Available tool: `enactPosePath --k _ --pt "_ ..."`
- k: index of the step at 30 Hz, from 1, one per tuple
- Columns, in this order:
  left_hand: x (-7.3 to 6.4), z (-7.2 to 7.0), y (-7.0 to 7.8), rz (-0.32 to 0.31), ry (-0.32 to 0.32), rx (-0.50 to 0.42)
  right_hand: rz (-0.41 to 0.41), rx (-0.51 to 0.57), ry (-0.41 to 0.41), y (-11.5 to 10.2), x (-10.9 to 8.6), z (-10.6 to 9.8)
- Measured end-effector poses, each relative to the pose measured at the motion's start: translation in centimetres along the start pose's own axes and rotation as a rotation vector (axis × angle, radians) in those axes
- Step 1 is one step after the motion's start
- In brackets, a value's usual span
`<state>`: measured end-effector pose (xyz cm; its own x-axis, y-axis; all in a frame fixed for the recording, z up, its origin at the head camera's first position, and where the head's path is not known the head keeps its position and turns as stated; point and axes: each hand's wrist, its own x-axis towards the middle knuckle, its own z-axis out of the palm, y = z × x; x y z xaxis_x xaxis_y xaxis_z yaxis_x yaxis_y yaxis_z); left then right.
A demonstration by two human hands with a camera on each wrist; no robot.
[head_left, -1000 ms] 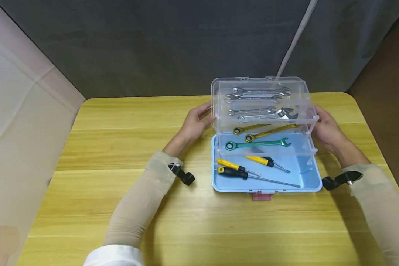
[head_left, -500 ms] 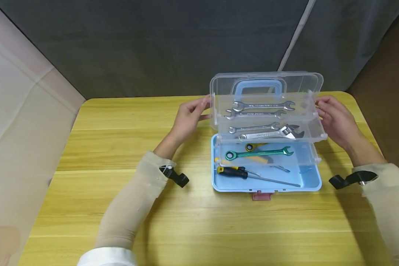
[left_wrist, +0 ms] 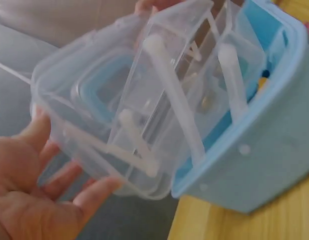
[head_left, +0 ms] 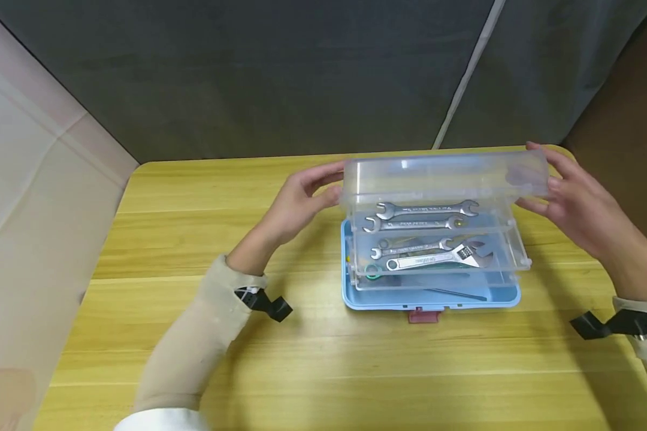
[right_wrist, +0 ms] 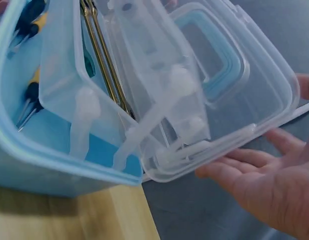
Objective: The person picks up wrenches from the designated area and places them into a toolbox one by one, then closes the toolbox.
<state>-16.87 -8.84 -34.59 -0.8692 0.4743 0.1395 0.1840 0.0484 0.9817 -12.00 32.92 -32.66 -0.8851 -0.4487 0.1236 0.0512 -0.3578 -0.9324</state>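
A light-blue toolbox (head_left: 374, 306) with a clear lid (head_left: 442, 173) and clear tiered trays stands right of the table's middle. Several silver open-end wrenches (head_left: 428, 209) and an adjustable wrench (head_left: 423, 261) lie in the trays. Under them, a screwdriver shaft (head_left: 457, 294) shows in the base. My left hand (head_left: 291, 206) touches the lid's left side with spread fingers. At the lid's right end is my right hand (head_left: 593, 215), its fingers extended along the edge. Gold wrenches (right_wrist: 102, 55) and yellow-black screwdriver handles (right_wrist: 32, 90) appear in the right wrist view.
The toolbox rests on a wooden table (head_left: 194, 227). A pink latch (head_left: 423, 316) hangs at the box's front. A grey curtain (head_left: 248, 78) stands behind the table, a white sheet (head_left: 38, 197) to the left and a brown panel (head_left: 636, 137) to the right.
The lid has swung up and forward over the box. Its trays have folded down toward the base, covering the screwdrivers and green wrench more. My right hand has shifted outward to the right; my left, slightly left.
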Motion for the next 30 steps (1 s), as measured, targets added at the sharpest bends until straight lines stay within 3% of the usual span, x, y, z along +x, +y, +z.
enactPosePath --k 2,6,9,13,20,23,30 --pt "-0.6 -0.1 -0.1 0.051 -0.054 0.016 -0.017 -0.070 -0.015 0.1 -0.8 0.2" --pt "-1.6 0.2 -0.4 0.146 -0.140 -0.059 -0.078 -0.200 -0.051 0.9 -2.8 0.2" --pt "-2.4 0.6 -0.8 0.200 -0.174 -0.066 -0.132 -0.191 -0.093 1.8 -4.1 0.1" --pt "-3.5 1.1 -1.3 0.278 -0.202 0.069 -0.172 -0.181 -0.136 2.9 -5.5 0.0" --pt "-4.7 1.5 -1.4 0.462 -0.231 0.440 -0.141 -0.307 -0.153 4.2 -6.9 0.4" --pt "-5.1 1.7 -1.4 0.500 -0.265 0.512 -0.113 -0.343 -0.149 4.6 -7.1 0.8" --pt "-5.7 1.9 -1.5 0.511 -0.317 0.606 -0.120 -0.369 -0.162 5.7 -7.7 1.3"
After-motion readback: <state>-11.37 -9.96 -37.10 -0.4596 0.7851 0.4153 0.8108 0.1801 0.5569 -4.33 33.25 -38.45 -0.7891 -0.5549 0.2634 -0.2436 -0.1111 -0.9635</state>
